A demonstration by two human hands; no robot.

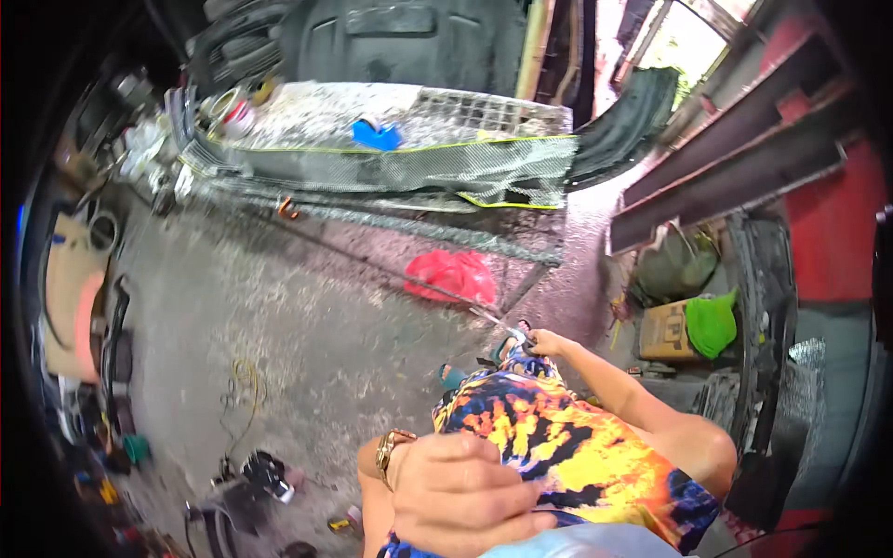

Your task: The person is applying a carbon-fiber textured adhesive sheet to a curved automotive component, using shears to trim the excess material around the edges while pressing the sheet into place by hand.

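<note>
My left hand (465, 498) is raised close in front of my chest, its back toward the view and its fingers curled together. A gold-coloured band (386, 456) circles that wrist. The fingertips are by a pale blue piece of material (595, 541) at the lower edge; whether they grip anything is hidden. Lower down, my right hand (551, 344) is closed round the dark handle of a slim tool with a silver blade (500, 322), possibly scissors. Its tip points up and left, toward a red plastic bag (453, 276) beneath the workbench.
On the workbench (316, 102), a long curved panel covered in woven grey fabric (391, 174) lies along the near edge. Behind it sits a blue tape dispenser (376, 135). A cardboard box (665, 332) with a green bag (713, 325) stands right. A yellow cord (246, 391) lies on the floor.
</note>
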